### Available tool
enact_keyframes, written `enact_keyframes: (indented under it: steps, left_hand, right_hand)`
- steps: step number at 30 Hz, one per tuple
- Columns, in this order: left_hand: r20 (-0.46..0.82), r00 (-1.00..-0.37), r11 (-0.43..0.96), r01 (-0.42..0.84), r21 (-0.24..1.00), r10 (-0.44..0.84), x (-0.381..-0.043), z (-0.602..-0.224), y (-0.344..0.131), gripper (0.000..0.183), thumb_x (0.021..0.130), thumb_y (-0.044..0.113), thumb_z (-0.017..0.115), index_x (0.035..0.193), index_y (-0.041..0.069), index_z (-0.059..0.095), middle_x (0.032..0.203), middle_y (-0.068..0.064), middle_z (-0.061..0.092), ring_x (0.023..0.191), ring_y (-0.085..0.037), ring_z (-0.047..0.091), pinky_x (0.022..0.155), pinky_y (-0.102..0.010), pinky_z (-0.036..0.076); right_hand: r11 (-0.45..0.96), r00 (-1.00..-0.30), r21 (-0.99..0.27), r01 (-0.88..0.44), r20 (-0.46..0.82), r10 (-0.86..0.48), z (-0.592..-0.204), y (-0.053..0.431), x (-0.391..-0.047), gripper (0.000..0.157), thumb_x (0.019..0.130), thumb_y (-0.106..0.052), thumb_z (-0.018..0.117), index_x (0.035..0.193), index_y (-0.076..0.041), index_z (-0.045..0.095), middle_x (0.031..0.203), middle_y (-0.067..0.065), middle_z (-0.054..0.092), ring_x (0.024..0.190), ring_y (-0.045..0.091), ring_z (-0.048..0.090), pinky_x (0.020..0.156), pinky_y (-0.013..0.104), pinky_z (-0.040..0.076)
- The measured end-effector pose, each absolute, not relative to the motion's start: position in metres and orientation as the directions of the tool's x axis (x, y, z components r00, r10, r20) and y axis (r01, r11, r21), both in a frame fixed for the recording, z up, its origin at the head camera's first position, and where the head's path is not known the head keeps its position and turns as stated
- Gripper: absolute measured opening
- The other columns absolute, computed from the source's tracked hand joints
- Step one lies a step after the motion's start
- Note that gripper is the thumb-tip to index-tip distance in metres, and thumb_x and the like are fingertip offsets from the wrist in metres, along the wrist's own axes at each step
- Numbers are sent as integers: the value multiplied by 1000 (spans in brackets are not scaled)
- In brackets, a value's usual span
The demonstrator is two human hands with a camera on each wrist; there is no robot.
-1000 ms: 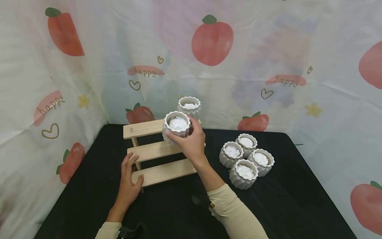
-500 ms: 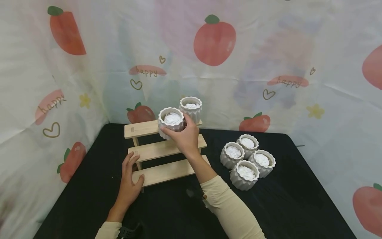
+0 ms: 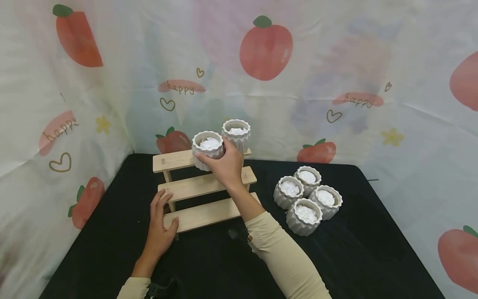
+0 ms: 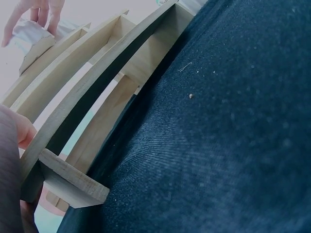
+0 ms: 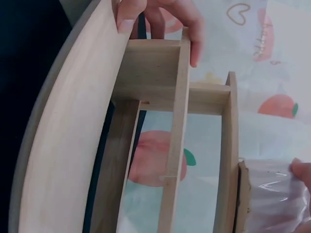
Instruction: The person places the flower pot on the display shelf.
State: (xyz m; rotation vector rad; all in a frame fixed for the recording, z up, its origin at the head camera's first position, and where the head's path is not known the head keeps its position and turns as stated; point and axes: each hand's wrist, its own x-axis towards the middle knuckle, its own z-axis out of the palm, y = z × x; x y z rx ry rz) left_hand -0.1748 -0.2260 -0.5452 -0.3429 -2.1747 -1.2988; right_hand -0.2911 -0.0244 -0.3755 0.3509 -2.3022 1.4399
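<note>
A three-tier wooden stand is on the black table, its steps rising toward the back. My left hand grips its left end, thumb on the lowest shelf and fingers at the middle one. My right hand holds a white ribbed pot with a scalloped rim and white filling, upright at the top shelf. In the right wrist view the base of this pot is right at the top shelf's surface. A matching pot stands just right of it on the same shelf.
Several matching pots stand clustered on the black table, right of the stand. A patterned cloth backdrop hangs behind the table and along both sides.
My right hand has carried the pot left and back, from in front of the standing pot to beside it at the top shelf. The left hand keeps its place on the stand.
</note>
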Motion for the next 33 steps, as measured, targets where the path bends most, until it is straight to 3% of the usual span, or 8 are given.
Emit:
enact_keyframes:
  steps: [5, 15, 33]
  left_hand:
    - [600, -797, 488, 497, 718, -71, -174, -546, -228, 80, 83, -15, 64, 156, 10, 42, 167, -10, 18, 149, -33, 20, 105, -21, 33]
    - [616, -783, 473, 514, 716, -82, -174, -545, -232, 82, 79, -18, 67, 154, 7, 43, 166, -13, 20, 148, -29, 22, 104, -17, 33]
    - [611, -787, 476, 509, 717, -79, -178, -549, -226, 82, 77, -21, 65, 152, 1, 43, 165, -19, 20, 146, -39, 23, 103, -22, 34]
  right_hand:
    - [491, -913, -789, -370, 406, -36, -370, -28, -291, 88, 77, -42, 91, 148, -5, 54, 135, 11, 65, 127, 30, 58, 107, 52, 38]
    - [391, -937, -852, -348, 321, -135, -368, -42, -292, 90, 91, -31, 81, 159, -2, 31, 153, 19, 46, 142, 31, 43, 115, 44, 34]
    - [455, -945, -829, -325, 298, -133, -366, -50, -309, 88, 93, -32, 79, 157, 1, 28, 153, 21, 45, 141, 34, 42, 114, 45, 35]
